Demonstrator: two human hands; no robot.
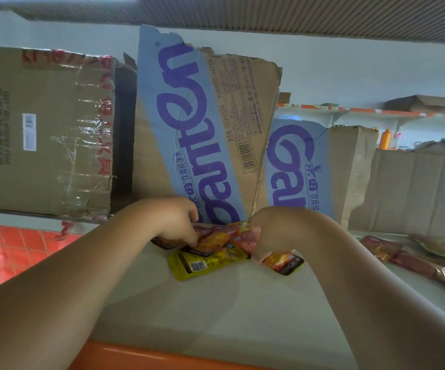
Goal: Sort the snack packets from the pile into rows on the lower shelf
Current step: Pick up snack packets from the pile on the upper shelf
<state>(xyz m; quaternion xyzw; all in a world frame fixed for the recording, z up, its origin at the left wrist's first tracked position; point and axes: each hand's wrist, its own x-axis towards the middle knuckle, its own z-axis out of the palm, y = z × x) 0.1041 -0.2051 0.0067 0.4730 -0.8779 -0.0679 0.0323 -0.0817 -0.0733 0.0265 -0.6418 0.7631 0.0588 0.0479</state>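
- The pale shelf (216,303), orange along its front edge, carries everything.
- A pile of snack packets (217,240) lies under the left fingers (189,237) and right fingers (258,248).
- A yellow packet (202,263) lies just nearer than the fingers.
- A row of reddish packets (408,260) lies well right of them.
- Cardboard boxes (202,129) stand just behind them.

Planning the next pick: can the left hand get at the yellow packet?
Probably yes: the yellow packet lies mostly uncovered close beside the left hand, though that hand now grips other packets.
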